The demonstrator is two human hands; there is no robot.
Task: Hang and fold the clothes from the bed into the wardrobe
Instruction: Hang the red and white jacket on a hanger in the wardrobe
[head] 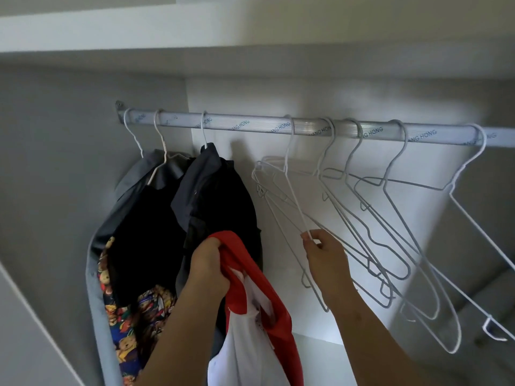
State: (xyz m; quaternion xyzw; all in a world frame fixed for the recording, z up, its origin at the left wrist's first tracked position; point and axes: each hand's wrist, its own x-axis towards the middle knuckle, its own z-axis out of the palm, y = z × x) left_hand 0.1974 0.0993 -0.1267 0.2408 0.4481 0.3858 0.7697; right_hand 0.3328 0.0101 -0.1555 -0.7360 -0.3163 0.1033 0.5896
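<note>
Bare rail [250,126] between dark hung clothes [217,196] and crowded empty hangers [362,218] leaves passage.

A: Rail placement?
B: Rail [250,125] runs 9 to 3 o'clock across the wardrobe [55,162], under the shelf [250,37].
A: Load?
B: Hung garments [156,218] at the 9 o'clock end; empty hangers [390,232] from centre toward 3 o'clock.
A: Hands?
B: At 6 o'clock. Left hand [207,263] holds a garment [250,330] before the hung garments; right hand [326,257] pinches the 9 o'clock-most hanger [296,203].

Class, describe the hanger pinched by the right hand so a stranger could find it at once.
Find the silver rail across the wardrobe. Right of the dark hanging clothes, empty white wire hangers hang from it. The wanted hanger is the leftmost, the only one the right hand pinches.
</note>
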